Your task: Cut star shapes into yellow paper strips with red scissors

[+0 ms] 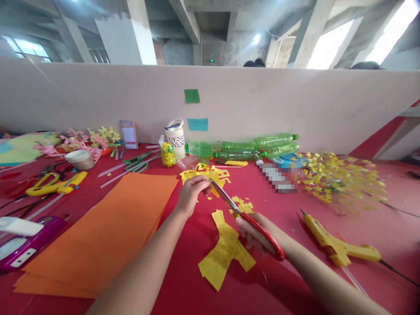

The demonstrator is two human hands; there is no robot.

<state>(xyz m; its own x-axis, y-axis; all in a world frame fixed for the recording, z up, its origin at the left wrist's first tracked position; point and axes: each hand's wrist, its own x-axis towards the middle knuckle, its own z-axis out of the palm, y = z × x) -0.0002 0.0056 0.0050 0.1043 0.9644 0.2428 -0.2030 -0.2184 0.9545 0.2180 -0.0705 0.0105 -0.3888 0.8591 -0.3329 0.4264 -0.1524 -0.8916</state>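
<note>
My right hand (259,229) grips a pair of scissors (259,227) with red handles, their blades pointing up and to the left. My left hand (193,192) pinches a small piece of yellow paper (215,188) beside the blade tips. Just beyond my left hand lie yellow paper scraps (225,173) with star-shaped holes. A small heap of cut yellow stars (244,205) sits behind the scissors, partly hidden by them. Between my forearms rest overlapping strips of yellow paper (219,253) with faint drawn lines.
Orange sheets (108,232) cover the table's left. Yellow glue guns lie left (57,183) and right (341,243). Green plastic bottles (241,151), a white cup (175,140) and a yellow cutter (236,163) stand or lie behind. Yellow star sprays (337,179) are at right.
</note>
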